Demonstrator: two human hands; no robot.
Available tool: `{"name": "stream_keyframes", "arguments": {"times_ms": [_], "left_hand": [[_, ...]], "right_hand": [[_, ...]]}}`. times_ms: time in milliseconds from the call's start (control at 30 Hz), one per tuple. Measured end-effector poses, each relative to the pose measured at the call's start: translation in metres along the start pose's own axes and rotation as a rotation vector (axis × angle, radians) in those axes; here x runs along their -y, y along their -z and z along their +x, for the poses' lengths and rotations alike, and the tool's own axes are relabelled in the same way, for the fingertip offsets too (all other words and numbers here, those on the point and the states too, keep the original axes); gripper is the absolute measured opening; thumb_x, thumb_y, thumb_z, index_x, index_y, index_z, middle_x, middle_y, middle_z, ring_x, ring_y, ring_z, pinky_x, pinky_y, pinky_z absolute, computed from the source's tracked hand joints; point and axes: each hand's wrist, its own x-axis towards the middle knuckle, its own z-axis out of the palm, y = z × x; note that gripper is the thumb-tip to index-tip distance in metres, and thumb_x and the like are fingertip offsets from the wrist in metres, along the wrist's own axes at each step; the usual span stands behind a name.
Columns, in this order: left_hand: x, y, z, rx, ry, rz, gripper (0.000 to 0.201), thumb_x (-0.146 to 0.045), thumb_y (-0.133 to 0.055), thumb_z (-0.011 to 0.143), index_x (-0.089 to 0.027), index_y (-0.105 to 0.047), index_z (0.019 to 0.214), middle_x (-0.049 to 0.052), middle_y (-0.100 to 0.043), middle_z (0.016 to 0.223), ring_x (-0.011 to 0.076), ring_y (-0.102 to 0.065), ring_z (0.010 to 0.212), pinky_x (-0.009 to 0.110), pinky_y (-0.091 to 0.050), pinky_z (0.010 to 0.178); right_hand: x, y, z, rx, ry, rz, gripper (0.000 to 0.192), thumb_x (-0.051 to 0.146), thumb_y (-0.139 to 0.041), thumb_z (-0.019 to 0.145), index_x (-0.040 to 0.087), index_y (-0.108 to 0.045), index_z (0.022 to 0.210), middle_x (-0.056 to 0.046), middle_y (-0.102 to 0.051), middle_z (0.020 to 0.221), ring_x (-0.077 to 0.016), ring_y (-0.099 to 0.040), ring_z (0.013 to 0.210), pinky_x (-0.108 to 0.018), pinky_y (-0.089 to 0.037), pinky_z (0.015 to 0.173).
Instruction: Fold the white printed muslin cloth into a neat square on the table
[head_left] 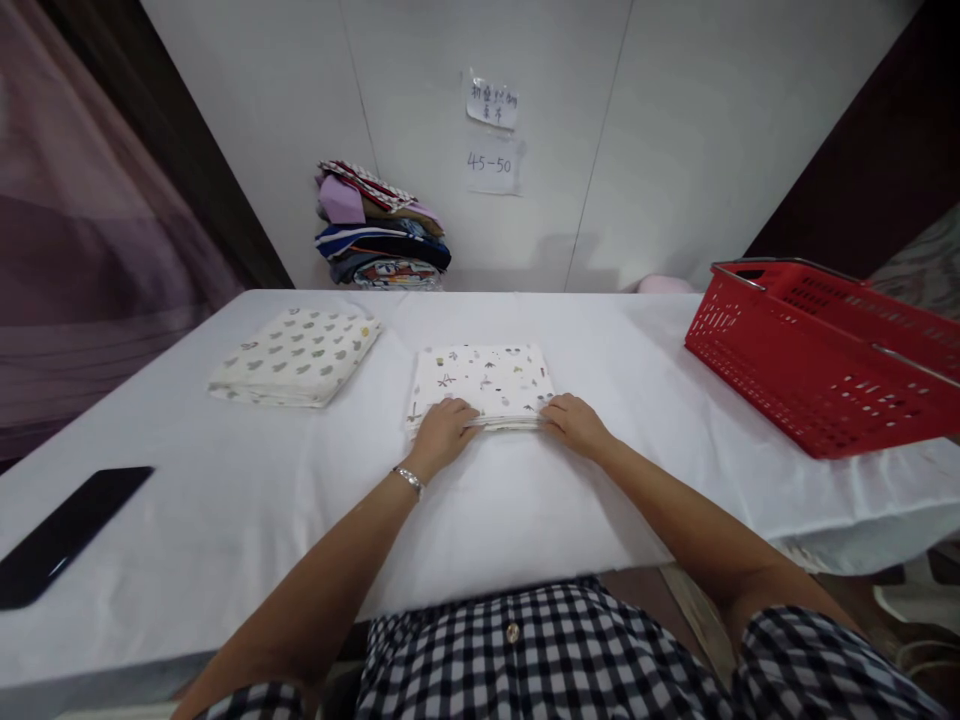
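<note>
A white folded cloth point(484, 380) printed with small plants and dots lies flat on the table in front of me. My left hand point(444, 432) grips its near edge toward the left corner, fingers on top and thumb by the layered edge. At the near right corner my right hand point(576, 422) holds the same edge in a like way. Several layers show between the two hands. To the left rests a second folded cloth point(296, 358), white with grey-green leaf-like shapes and one yellow spot; neither hand touches it.
A white-covered table point(315, 520) spans the view. On its right stands a red plastic basket point(832, 350) with metal handles. A black phone-like slab point(71, 535) lies at the left. Beyond the far edge is a stack of fabrics point(382, 230) against a wall with paper signs point(493, 163).
</note>
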Motion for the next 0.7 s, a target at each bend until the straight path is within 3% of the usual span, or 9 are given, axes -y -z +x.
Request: {"name": "stream_keyframes", "arguments": {"times_ms": [467, 700], "left_hand": [[-0.015, -0.004, 0.013, 0.105, -0.112, 0.192, 0.018, -0.021, -0.043, 0.089, -0.020, -0.059, 0.098, 0.007, -0.059, 0.095, 0.0212, -0.050, 0.089, 0.035, -0.037, 0.074], [-0.017, -0.006, 0.012, 0.053, -0.084, 0.224, 0.015, -0.018, -0.044, 0.087, -0.018, -0.059, 0.092, 0.007, -0.059, 0.092, 0.0209, -0.051, 0.087, 0.036, -0.036, 0.076]], "right_hand": [[0.004, 0.008, 0.011, 0.136, 0.042, -0.087, 0.020, 0.015, -0.045, 0.088, 0.016, -0.065, 0.093, -0.008, -0.059, 0.095, -0.0191, -0.047, 0.087, -0.028, -0.032, 0.073], [0.009, 0.005, 0.005, 0.024, 0.036, -0.193, 0.023, 0.009, -0.043, 0.085, 0.013, -0.064, 0.094, -0.011, -0.060, 0.093, -0.0206, -0.047, 0.086, -0.031, -0.030, 0.073]]}}
